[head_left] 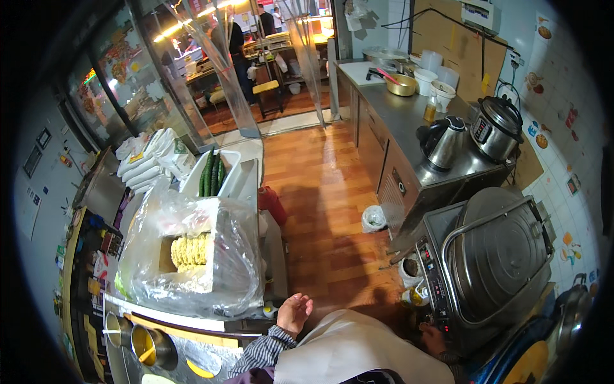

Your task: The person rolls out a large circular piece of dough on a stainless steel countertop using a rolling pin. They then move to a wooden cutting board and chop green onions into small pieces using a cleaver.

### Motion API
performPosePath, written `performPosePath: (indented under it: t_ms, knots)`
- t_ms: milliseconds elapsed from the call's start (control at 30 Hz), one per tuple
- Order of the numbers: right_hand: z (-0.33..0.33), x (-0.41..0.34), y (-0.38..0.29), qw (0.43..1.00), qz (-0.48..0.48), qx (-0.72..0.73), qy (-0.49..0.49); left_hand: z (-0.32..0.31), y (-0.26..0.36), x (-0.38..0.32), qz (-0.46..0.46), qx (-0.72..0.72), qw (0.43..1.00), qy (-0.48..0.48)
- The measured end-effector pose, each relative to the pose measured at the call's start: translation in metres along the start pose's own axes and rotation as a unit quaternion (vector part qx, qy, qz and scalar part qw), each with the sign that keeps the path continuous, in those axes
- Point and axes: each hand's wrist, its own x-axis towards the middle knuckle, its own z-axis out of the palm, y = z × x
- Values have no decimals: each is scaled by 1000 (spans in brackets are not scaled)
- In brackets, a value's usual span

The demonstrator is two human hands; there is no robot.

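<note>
My left hand (295,314) hangs in the air beside the worktop edge, fingers loosely curled and holding nothing. At the lower right, my right hand (433,339) is at the front panel of a large round electric griddle (496,259) with its lid down; shadow hides whether its fingers hold anything. Left of me, blocks of dried noodles (189,252) lie in an open box lined with a clear plastic bag (235,259). Two metal pots (160,353) stand on the worktop at the lower left, one with yellow liquid and a spoon.
Cucumbers (211,175) lie in a white tub beside stacked sacks (158,156). A steel counter (398,127) at the right holds a kettle (446,144) and a pressure cooker (499,127). A small bagged bin (373,219) stands on the floor. Plastic strip curtains (225,72) hang in the doorway, with people beyond.
</note>
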Motion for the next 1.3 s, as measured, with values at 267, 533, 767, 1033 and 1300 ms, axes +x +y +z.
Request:
performPosePath:
  t_ms: [267, 533, 767, 1033, 1300]
  knots:
    - [-8, 18, -75, 987, -136, 80, -13, 29, 7, 18, 2, 6, 999, 33]
    - [-21, 50, -99, 983, -177, 28, -51, 21, 7, -5, 45, -66, 996, 41]
    - [-25, 60, -119, 971, -155, 34, -181, -3, -11, -49, 99, -120, 987, 49]
    - [41, 93, -167, 938, -141, -71, -308, -44, -25, -144, 228, -130, 959, 109]
    - [162, 71, -326, 799, -389, -152, -432, -85, -24, -214, 317, -167, 909, 214]
